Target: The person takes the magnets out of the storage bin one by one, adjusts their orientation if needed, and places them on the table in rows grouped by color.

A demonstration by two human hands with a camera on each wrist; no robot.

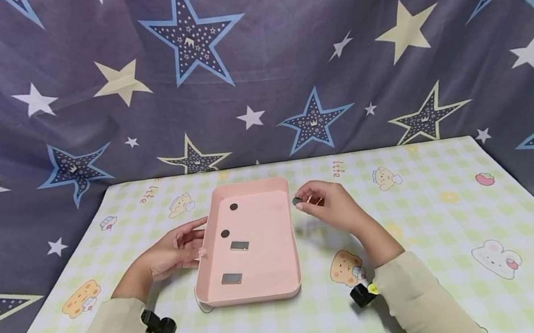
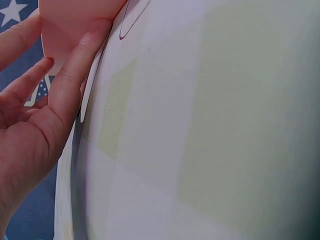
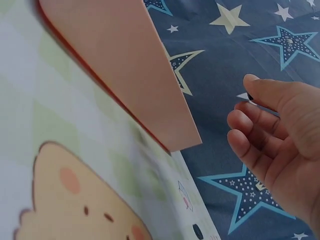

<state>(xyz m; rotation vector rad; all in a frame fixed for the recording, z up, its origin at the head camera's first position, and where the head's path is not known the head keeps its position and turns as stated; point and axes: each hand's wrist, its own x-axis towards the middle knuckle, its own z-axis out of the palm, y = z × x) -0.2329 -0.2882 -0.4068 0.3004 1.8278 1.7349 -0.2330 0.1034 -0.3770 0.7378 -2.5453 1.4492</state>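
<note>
A shallow pink tray (image 1: 270,246) lies on the table with two small black discs, the far one (image 1: 234,207) and the nearer one (image 1: 225,233), near its left side. Two flat grey rectangular pieces, the upper (image 1: 240,246) and the lower (image 1: 232,279), lie closer to its front. At the tray's left wall, my left hand (image 1: 176,251) holds the edge between thumb and fingers. Just outside the right rim, my right hand (image 1: 331,204) pinches another small dark disc (image 1: 297,200) between thumb and fingertip. The right wrist view shows this disc nearly edge-on, mostly hidden.
A checked cloth with cartoon prints covers the table (image 1: 461,218). Behind its far edge hangs a dark curtain (image 1: 252,65) with stars. Black devices are strapped to the left wrist (image 1: 160,326) and right wrist (image 1: 362,294). A black oval (image 3: 198,231) shows on the cloth.
</note>
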